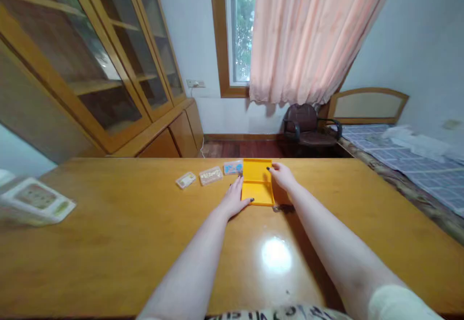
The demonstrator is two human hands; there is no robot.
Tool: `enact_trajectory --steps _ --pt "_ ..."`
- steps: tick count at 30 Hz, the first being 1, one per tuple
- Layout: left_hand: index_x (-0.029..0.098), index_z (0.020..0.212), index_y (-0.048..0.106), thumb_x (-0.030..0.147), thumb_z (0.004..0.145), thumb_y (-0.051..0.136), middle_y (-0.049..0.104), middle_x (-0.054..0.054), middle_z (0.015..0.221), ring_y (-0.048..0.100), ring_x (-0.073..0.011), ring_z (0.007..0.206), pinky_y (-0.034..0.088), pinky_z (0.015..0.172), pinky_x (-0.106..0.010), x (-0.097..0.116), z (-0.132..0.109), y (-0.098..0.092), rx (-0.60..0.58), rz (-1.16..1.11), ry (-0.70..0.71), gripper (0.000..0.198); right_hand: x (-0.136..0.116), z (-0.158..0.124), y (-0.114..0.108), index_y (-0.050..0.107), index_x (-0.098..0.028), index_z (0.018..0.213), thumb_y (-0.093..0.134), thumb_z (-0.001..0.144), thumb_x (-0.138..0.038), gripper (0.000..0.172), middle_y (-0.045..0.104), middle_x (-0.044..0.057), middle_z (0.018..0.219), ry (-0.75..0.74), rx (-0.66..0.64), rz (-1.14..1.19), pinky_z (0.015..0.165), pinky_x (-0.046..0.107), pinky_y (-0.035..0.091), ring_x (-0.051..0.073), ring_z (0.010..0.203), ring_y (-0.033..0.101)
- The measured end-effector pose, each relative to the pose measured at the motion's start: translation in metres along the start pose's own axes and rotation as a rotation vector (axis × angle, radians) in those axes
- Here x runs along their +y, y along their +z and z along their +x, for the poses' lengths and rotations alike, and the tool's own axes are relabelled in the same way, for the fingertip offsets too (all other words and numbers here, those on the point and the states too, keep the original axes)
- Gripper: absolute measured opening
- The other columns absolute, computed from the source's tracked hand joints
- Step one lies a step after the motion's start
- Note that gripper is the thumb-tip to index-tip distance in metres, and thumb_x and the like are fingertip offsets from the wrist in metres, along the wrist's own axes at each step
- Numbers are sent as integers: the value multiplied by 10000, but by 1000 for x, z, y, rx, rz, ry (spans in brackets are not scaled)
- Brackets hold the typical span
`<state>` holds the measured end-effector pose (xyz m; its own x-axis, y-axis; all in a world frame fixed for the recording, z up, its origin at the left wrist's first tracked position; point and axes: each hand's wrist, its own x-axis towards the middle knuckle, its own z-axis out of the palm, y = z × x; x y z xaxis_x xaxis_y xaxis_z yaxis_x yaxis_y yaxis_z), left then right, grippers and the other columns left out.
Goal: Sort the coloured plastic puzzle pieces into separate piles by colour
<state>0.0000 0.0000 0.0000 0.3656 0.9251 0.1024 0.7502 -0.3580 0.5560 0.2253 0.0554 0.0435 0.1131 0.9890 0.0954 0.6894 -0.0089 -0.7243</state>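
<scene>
A shallow yellow plastic box point(257, 193) lies on the table with its hinged lid raised at the back. No contents show inside it. My left hand point(232, 200) grips the box's left side, its thumb over the front part and its fingers along the edge. At the lid's right edge, my right hand point(283, 177) pinches the plastic between thumb and fingers. Just left of the box sits a small clear case with blue pieces point(232, 167). Farther left are a clear case with pale pieces point(210, 175) and a smaller case with a yellow-and-white label point(186, 180).
The wooden table point(145, 252) spans the foreground. A blurred clear container with a white label point(38, 199) stands at its left end. Beyond the table are a glass-fronted cabinet point(145, 117), an office chair point(308, 123) and a bed point(398, 151).
</scene>
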Motion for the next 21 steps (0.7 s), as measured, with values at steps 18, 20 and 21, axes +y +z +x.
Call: enact_trajectory --steps 18,20,21 --pt "106 1417 215 524 820 467 257 -182 1486 220 -290 1376 143 1126 -440 13 -2 -7 -45 198 -77 772 51 -131 -10 299 -102 1420 402 871 -532 705 270 173 1482 -289 -255 -475 1122 474 185 275 1384 203" --pt "111 1427 189 521 839 438 224 -182 1498 187 -285 1388 148 1124 -441 12 -1 -8 -43 181 -77 758 43 -139 0 270 -76 1428 425 866 -518 731 253 189 1484 -308 -269 -465 1128 464 178 273 1387 191" --pt "112 1431 179 516 850 421 208 -183 1503 173 -282 1392 150 1124 -442 11 -1 -8 -39 170 -80 748 41 -144 5 256 -74 1432 442 860 -515 746 244 194 1486 -322 -274 -461 1129 467 175 273 1389 184"
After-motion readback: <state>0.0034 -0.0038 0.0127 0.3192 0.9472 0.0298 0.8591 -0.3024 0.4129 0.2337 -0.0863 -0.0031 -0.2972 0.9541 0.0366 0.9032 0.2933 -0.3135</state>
